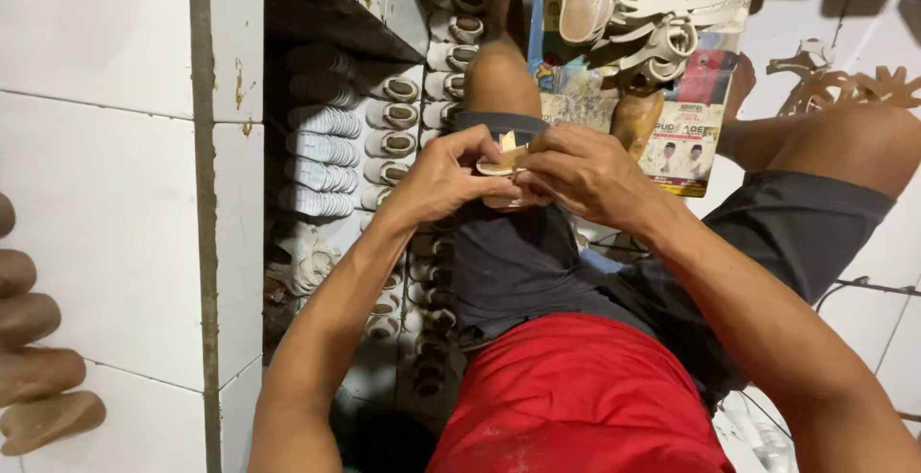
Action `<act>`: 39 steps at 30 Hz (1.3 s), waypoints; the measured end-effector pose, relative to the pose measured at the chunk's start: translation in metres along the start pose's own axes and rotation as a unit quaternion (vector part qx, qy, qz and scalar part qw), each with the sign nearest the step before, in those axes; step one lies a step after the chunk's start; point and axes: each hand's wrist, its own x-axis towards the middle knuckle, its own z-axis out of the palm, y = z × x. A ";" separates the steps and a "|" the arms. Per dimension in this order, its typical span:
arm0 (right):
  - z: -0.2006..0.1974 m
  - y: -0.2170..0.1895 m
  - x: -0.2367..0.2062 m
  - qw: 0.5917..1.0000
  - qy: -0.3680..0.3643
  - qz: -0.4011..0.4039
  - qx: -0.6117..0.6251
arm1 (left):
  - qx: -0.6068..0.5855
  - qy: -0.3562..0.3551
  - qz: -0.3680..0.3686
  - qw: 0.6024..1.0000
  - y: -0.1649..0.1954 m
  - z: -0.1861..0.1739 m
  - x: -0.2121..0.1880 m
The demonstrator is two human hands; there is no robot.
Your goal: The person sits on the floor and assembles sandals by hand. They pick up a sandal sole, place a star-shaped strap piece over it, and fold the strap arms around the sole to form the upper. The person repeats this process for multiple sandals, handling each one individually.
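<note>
seated in a red shirt (pixel 576 396) and dark shorts (pixel 537 252). over the lap, left hand (pixel 443 177) and right hand (pixel 585 174) pressed close, both pinching 1 small tan sole piece (pixel 506 156). beyond, rows of white sandals (pixel 398 113) on the floor, white straps (pixel 662 12) piled farther off.

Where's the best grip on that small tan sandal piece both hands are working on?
Judging by its pose, the flat sides of the tan sandal piece, pinched from left and right. It is thin, resting over the knee, and the left hand and right hand already close on it that way; its lower part is hidden.
</note>
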 end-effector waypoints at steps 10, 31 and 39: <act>0.027 0.020 0.035 0.981 -0.118 0.137 0.074 | -0.062 -0.003 -0.056 0.997 -0.018 -0.030 0.007; 0.015 0.022 0.003 0.979 -0.079 0.126 0.142 | -0.016 -0.033 -0.020 0.999 -0.040 -0.015 0.004; 0.019 0.025 0.013 0.988 -0.070 0.113 0.080 | -0.002 -0.028 -0.063 0.998 -0.038 -0.018 0.017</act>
